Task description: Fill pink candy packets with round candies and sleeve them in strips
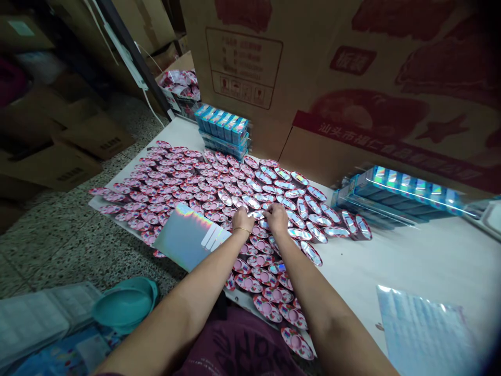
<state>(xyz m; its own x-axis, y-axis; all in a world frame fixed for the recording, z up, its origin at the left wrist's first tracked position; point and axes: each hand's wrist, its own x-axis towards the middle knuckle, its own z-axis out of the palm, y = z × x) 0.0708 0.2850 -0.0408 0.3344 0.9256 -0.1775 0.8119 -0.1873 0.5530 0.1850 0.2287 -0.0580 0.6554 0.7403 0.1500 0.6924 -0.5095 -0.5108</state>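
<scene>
Both hands meet over the middle of a wide spread of small oval-topped packs (188,177), pink with red edges. My left hand (242,220) is closed in a pinch, a thin band round its wrist. Close beside it, my right hand (276,218) also pinches. Between the fingertips lies a shiny oval sticker (256,214) over one pack top; its far edge is partly hidden by the fingers. Packs to the right have silvery, reflective tops (299,219), while those to the left look plain pink. A glossy holographic sheet (182,237) with pale strips rests on the packs by my left forearm.
Blue boxed packs (223,128) stand at the table's back, more blue boxes (407,193) at the right. A large printed carton (313,104) walls off the far side. A clear sheet (422,324) lies on the white table (352,282). Teal basins (125,303) sit lower left.
</scene>
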